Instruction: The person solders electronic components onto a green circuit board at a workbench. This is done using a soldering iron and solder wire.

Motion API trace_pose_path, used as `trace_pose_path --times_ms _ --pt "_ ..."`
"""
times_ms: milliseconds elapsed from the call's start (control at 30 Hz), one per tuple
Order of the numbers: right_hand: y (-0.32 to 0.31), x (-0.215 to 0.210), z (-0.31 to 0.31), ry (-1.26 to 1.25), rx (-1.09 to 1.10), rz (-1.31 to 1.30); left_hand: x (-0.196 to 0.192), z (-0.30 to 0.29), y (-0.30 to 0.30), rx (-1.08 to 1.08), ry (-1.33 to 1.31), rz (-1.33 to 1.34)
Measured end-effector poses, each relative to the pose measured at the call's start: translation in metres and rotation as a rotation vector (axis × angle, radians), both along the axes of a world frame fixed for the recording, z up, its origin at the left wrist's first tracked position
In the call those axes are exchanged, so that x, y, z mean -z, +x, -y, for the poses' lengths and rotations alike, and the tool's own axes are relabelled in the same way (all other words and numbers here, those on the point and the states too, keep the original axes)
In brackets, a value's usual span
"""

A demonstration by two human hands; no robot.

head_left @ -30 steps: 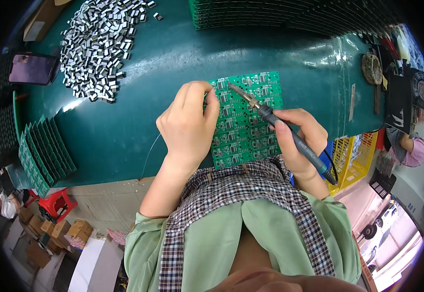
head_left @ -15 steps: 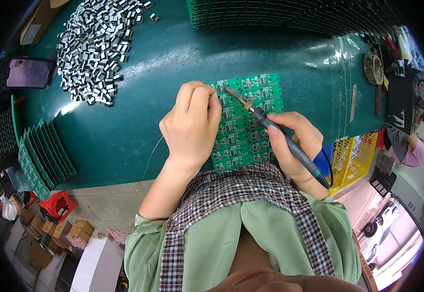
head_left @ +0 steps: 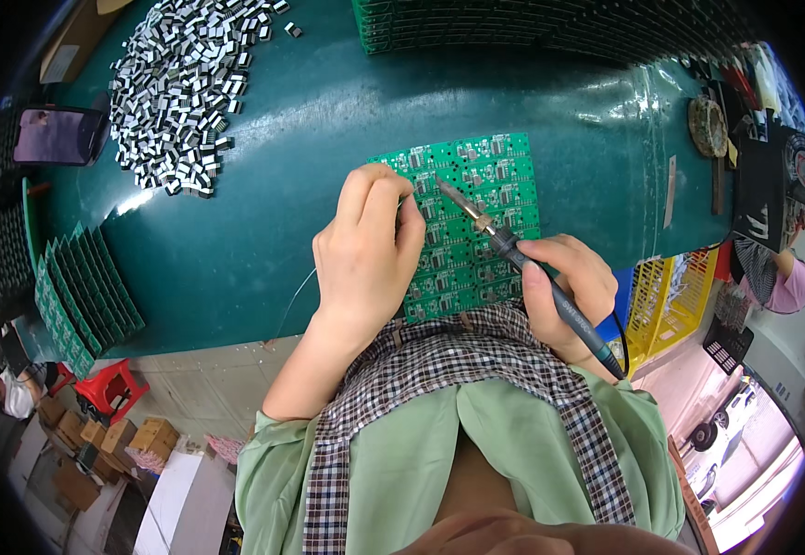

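Note:
A green circuit board panel point(head_left: 447, 239) lies in front of me, its near edge against my checked apron. My right hand point(head_left: 576, 282) is closed around the dark handle of a soldering iron point(head_left: 506, 242). The iron slants to the far left, with its tip at the upper middle part of the panel. Over the panel's left edge, my left hand point(head_left: 365, 242) is pinched closed on a thin solder wire point(head_left: 297, 290), which trails down behind the wrist. The wire's working end is hidden by the fingers.
A heap of small black-and-white components point(head_left: 176, 102) covers the far left of the green table point(head_left: 301, 102). Stacked boards point(head_left: 476, 28) line the back; more boards point(head_left: 88, 296) stand at left near a phone point(head_left: 55, 137). A yellow crate point(head_left: 666, 305) is at right.
The iron's tip has shifted slightly toward me and to the right on the panel. My left hand has also come a little nearer. The panel has moved slightly away from me.

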State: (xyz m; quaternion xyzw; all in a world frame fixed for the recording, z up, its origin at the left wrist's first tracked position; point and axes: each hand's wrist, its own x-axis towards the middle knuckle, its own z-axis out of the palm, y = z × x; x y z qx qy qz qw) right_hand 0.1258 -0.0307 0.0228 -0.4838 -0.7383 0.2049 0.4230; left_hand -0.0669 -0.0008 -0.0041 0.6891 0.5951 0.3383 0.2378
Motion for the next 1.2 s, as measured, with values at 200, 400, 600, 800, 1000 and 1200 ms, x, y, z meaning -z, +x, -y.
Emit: trace_pose_path --times_ms 200,400,600,800,1000,1200 --pt "0.0 -0.001 0.003 -0.086 0.009 0.004 0.006 0.003 0.005 -0.015 0.075 -0.013" --pt "-0.001 0.003 0.003 -0.05 -0.01 -0.008 0.006 0.006 0.007 -0.02 0.067 -0.039" --pt "-0.003 0.007 0.008 -0.051 -0.018 -0.002 0.007 0.007 0.008 -0.007 0.06 -0.085" --pt "0.0 0.009 0.013 0.042 -0.046 0.021 0.005 0.011 0.004 0.017 0.103 -0.188" --pt "0.009 0.0 0.018 -0.034 -0.011 -0.001 0.003 0.017 0.004 -0.021 0.12 -0.052" --pt "0.003 0.002 0.012 -0.066 -0.007 -0.004 0.007 0.014 0.008 -0.035 0.143 -0.027"
